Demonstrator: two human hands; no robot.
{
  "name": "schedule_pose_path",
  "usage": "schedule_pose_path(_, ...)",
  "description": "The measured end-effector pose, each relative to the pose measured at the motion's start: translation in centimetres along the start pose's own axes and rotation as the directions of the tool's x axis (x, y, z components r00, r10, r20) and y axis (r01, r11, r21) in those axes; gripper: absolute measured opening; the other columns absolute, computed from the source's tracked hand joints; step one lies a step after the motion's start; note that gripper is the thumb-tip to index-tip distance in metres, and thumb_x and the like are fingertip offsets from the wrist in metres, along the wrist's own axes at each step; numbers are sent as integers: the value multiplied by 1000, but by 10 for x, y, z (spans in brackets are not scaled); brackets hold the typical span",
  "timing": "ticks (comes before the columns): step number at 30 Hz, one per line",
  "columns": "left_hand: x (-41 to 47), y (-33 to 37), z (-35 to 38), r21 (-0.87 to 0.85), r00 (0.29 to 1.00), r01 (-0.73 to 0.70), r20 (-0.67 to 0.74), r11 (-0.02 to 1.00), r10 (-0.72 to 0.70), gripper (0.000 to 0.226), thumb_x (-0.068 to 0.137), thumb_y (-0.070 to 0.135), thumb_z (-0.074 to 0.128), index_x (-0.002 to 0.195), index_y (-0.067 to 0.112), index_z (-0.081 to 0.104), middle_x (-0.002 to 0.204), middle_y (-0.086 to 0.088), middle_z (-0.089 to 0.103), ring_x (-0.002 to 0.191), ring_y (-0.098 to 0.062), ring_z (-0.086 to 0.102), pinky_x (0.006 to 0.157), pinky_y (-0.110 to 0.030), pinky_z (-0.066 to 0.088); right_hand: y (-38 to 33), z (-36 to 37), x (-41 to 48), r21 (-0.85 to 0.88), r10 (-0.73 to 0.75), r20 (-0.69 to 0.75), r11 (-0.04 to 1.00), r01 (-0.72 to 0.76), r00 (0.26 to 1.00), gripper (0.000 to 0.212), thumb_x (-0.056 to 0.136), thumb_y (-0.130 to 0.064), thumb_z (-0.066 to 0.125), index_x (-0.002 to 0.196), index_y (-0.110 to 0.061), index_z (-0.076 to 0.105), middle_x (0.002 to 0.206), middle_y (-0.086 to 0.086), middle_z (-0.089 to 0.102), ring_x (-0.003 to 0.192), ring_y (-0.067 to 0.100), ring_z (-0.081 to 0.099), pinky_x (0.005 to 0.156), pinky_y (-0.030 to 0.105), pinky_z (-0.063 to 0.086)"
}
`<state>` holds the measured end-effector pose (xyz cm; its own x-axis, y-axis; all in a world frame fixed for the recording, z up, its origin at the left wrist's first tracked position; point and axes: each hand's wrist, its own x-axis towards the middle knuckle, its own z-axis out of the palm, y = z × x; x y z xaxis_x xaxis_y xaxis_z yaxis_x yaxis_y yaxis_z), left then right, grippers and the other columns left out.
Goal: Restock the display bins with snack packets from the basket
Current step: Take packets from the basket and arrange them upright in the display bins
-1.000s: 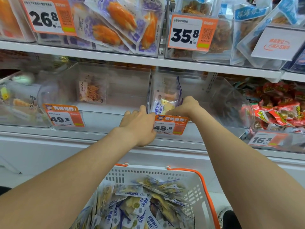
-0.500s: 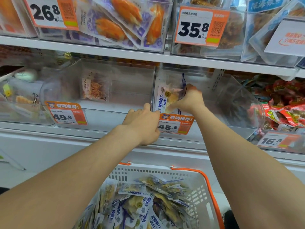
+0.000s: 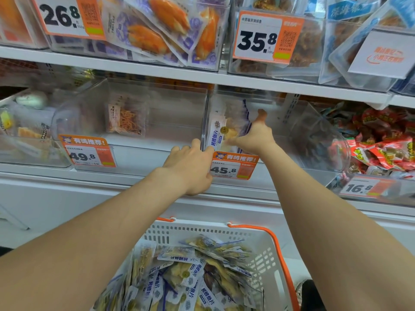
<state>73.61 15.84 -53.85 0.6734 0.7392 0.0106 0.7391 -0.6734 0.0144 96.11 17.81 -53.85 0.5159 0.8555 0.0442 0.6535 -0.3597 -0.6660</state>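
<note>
A white basket (image 3: 267,248) with orange handles sits low in front of me, filled with several blue-and-white snack packets (image 3: 186,277). Above it is a clear display bin (image 3: 303,131) tagged 45.8. My right hand (image 3: 256,138) reaches inside it and holds a few of the same snack packets (image 3: 219,133) upright against the bin's left wall, thumb in front and a finger raised behind them. My left hand (image 3: 190,169) grips the front rim where this bin meets the 49.8 bin (image 3: 157,122), its fingers curled over the edge.
The 49.8 bin holds one orange-strip packet (image 3: 125,118) at its back. Red packets (image 3: 381,149) fill the bin at right, tagged 16.8. The upper shelf (image 3: 202,75) overhangs the bins, carrying full bins tagged 26.8 and 35.8.
My right hand has moved from the bin's front rim up and deeper into the bin, with the packets standing against the left wall. My left hand has stayed on the rim.
</note>
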Motion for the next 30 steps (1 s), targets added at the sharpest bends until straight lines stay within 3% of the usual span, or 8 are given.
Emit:
schedule_pose_path(2, -1, 1, 0, 11, 1000, -3, -7, 1000, 3, 44, 100, 39, 53, 137, 18, 42, 123, -14, 45, 108, -37, 56, 96, -48, 41, 1, 3, 1, -48, 21, 19, 999, -20, 1000, 75, 71, -52, 92, 122, -14, 52, 98, 0, 62, 86, 19, 63, 59, 27, 47)
schedule_pose_path(5, -3, 2, 0, 20, 1000, -5, -11, 1000, 5, 44, 99, 38, 53, 136, 18, 41, 123, -14, 45, 109, -36, 55, 95, -47, 40, 4, 11, 9, -126, 51, 130, 991, -35, 990, 64, 73, -64, 84, 109, -15, 66, 96, 2, 69, 83, 19, 67, 55, 27, 47)
schedule_pose_path(11, -3, 2, -1, 8, 1000, -4, -16, 1000, 4, 44, 99, 37, 53, 137, 19, 41, 123, -14, 45, 109, -35, 54, 96, -47, 40, 7, 13, 14, -76, 63, 184, 996, -50, 981, 56, 80, -64, 78, 111, -18, 70, 102, 5, 73, 88, 23, 70, 71, 34, 57)
schedule_pose_path(13, -3, 2, 0, 6, 1000, -4, -22, 1000, 4, 43, 99, 37, 53, 137, 19, 42, 123, -13, 45, 108, -35, 54, 96, -47, 40, 4, 14, 13, -47, 58, 243, 998, -49, 968, 59, 83, -65, 72, 118, -18, 68, 108, 7, 73, 95, 26, 71, 84, 42, 61)
schedule_pose_path(18, -2, 3, 0, 7, 1000, -7, -28, 1000, 8, 42, 99, 38, 54, 135, 19, 43, 125, -14, 45, 108, -36, 57, 94, -46, 41, -2, 14, 3, 2, 110, 299, 993, -115, 948, 74, 91, -70, 59, 136, -12, 59, 125, 10, 68, 110, 33, 68, 101, 52, 54)
schedule_pose_path(22, -2, 2, 0, 9, 999, -21, -30, 1000, 22, 45, 99, 39, 54, 137, 20, 41, 125, -14, 46, 109, -35, 57, 94, -46, 41, 2, 8, 1, 62, 130, 285, 986, -154, 950, 57, 87, -63, 70, 120, -16, 67, 105, 7, 76, 93, 27, 75, 92, 48, 60)
schedule_pose_path(26, -3, 0, 2, 18, 998, -18, -67, 1000, 20, 42, 99, 39, 53, 134, 18, 43, 122, -13, 48, 107, -36, 57, 90, -44, 41, 0, -4, -8, 98, 123, 220, 984, -147, 968, 41, 84, -50, 81, 99, -16, 66, 98, 7, 74, 90, 26, 74, 90, 48, 61)
schedule_pose_path(30, -6, 0, 8, -61, 969, -6, -248, 998, -9, 46, 95, 44, 56, 131, 19, 43, 116, -10, 47, 85, -28, 45, 76, -38, 37, -2, -13, -23, 95, 123, 31, 988, -126, 992, 43, 88, -51, 75, 86, -11, 57, 84, 4, 65, 77, 23, 65, 62, 35, 54)
